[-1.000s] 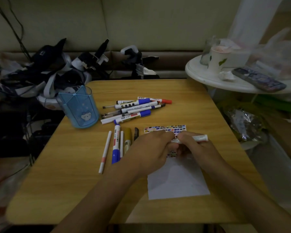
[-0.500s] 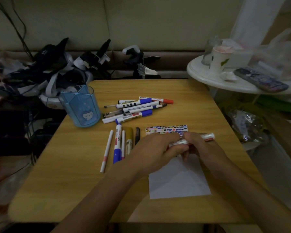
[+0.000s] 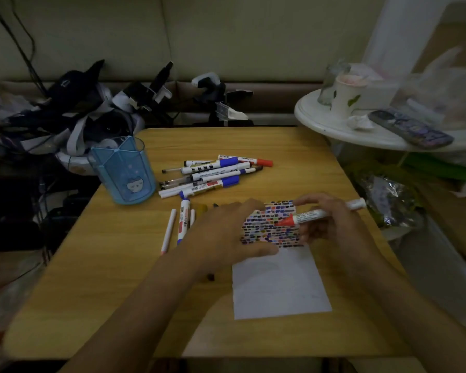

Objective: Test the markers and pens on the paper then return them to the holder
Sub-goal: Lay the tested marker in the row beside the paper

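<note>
Blue holder upright at counter left; pens heaped beside it. Left hand flat, fingers spread, pressing paper. Right hand gripping red-tipped marker over the paper's coloured marks.

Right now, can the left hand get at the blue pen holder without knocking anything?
Probably yes. The left hand lies flat on the paper; bare tabletop runs up to the blue pen holder, with loose markers just beside that path.
</note>
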A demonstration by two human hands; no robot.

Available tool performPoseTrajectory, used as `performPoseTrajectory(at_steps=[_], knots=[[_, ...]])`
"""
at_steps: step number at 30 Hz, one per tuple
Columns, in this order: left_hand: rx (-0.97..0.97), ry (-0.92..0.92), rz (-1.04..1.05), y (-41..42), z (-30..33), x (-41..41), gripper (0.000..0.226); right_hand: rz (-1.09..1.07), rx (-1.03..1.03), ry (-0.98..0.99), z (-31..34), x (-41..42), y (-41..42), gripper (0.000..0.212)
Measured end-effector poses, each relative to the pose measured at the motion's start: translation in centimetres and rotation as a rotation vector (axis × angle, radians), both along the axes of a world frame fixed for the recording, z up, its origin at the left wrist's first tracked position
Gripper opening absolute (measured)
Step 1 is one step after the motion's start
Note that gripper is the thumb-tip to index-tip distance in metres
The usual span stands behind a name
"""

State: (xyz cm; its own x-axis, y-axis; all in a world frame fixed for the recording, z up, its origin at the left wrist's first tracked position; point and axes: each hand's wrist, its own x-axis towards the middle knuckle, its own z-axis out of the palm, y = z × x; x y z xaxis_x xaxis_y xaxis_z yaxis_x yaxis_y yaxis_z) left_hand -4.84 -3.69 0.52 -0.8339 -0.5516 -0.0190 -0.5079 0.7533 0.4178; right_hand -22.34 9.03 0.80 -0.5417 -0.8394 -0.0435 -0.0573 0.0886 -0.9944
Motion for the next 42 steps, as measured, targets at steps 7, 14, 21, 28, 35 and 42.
performPoseTrajectory(at_steps=[7, 14, 21, 28, 35, 42], knots=[[-0.175, -0.293, -0.088, 0.0, -0.7, 0.4, 0.088, 0.082, 0.079, 0.173, -0.7, -0.2, 0.6, 0.007], [-0.187, -0.299, -0.059, -0.4, -1.0, 0.5, 0.091, 0.068, 0.071, 0.406, -2.7, 0.5, 0.8, 0.011], [-0.156, -0.306, -0.062, -0.2, -0.8, 0.5, 0.091, -0.005, 0.028, 0.482, -3.4, 0.7, 0.9, 0.007], [-0.146, -0.299, -0.053, -0.2, -0.8, 0.4, 0.09, 0.023, 0.031, 0.5, -3.5, 0.6, 0.8, 0.009], [-0.155, -0.306, -0.058, -0.2, -0.7, 0.4, 0.089, 0.036, 0.056, 0.535, -4.0, 0.4, 0.6, 0.01], [-0.146, -0.302, -0.056, -0.2, -0.7, 0.4, 0.087, 0.017, 0.063, 0.501, -4.0, 0.3, 0.5, 0.011]])
